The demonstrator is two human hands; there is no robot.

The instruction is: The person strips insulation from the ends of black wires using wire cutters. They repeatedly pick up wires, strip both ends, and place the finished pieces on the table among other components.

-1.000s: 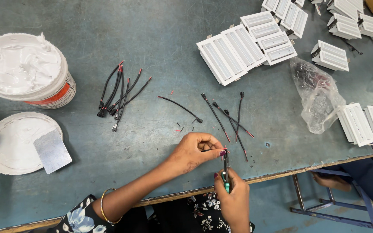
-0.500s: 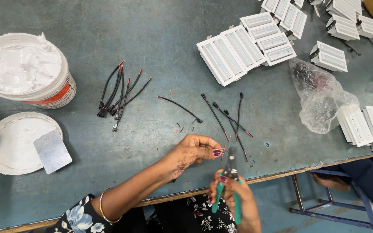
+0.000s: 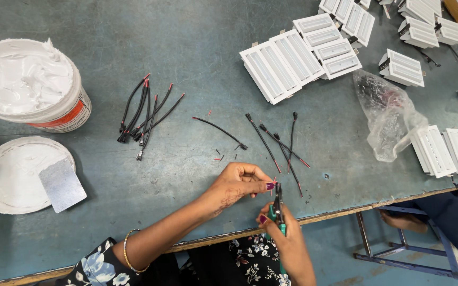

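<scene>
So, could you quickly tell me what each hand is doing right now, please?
Left hand: fingers pinched on a thin wire end at the tool tip.
Right hand: closed around green-handled pliers.

My left hand (image 3: 237, 185) out over the table edge, fingers curled, thumb and forefinger pinched together at the tips, bangle on the wrist, forearm angled in from lower left, my right hand (image 3: 287, 238) just below it, fist closed, knuckles up
</scene>
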